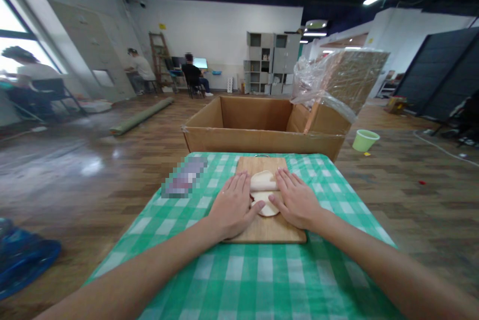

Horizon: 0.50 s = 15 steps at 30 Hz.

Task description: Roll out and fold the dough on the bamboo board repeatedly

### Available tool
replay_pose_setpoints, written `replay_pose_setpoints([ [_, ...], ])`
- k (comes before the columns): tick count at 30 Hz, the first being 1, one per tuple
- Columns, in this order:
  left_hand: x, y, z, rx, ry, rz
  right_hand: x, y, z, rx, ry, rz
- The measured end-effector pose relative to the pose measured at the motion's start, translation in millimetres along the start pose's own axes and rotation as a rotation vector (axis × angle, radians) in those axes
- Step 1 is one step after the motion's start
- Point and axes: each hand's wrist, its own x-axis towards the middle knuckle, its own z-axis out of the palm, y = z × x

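Note:
A pale rolling pin lies crosswise on a flat round of white dough. Under the dough is a wooden cutting board with a metal handle at its far end. My left hand rests flat over the pin's left end, fingers stretched forward and thumb pointing inward. On the right end lies my right hand, likewise flat with its fingers extended. Both palms hide the pin's ends, and the thumbs are close to the near part of the dough. A small dark spot shows beside my left hand, too small to name.
A green checked cloth covers the table; a pixelated item lies at its left. Beyond stands a large open cardboard box. A green bucket is on the floor at right, a blue plastic bag at left. Several people sit farther back.

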Motion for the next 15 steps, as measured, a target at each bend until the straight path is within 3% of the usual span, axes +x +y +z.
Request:
replay_pose_setpoints([
  [4,-27,10,-6,-0.02,-0.01,0.042,-25,-11,-8,0.02,0.008,-0.035],
  [7,-28,7,-7,-0.037,-0.035,0.037,-26,-10,-10,0.04,-0.007,-0.041],
  [15,34,-20,12,0.018,-0.042,-0.029,39,22,2,0.09,-0.126,0.029],
])
